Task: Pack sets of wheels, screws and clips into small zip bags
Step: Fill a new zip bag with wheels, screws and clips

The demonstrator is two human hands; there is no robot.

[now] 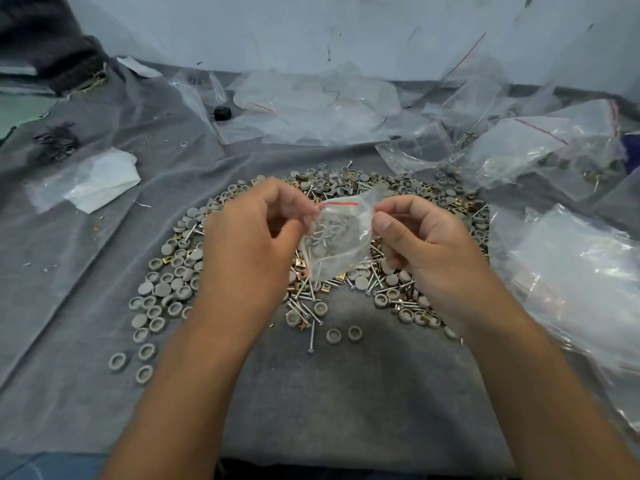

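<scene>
Grey cloth covers the bench (346,393). Both hands, left (252,237) and right (426,244), pinch a small zip bag (337,244) by its top corners above the loose parts. Thin, slippery film, probably best held at the stiffer zip strip.

There is 1 view, from a wide-angle camera worn on the person's head. It looks forward and steeply down over the grey cloth-covered bench (346,393). Both forearms enter from the bottom edge and run up toward the centre of the frame, where the left hand (256,237) and right hand (429,244) sit close to the lens. The near rim of the bench lies at the bottom edge; the far side meets a pale wall (311,29) along the top. The wide lens bends straight lines toward the frame's sides. With only 1 camera, no part of the scene is shared between views.
</scene>
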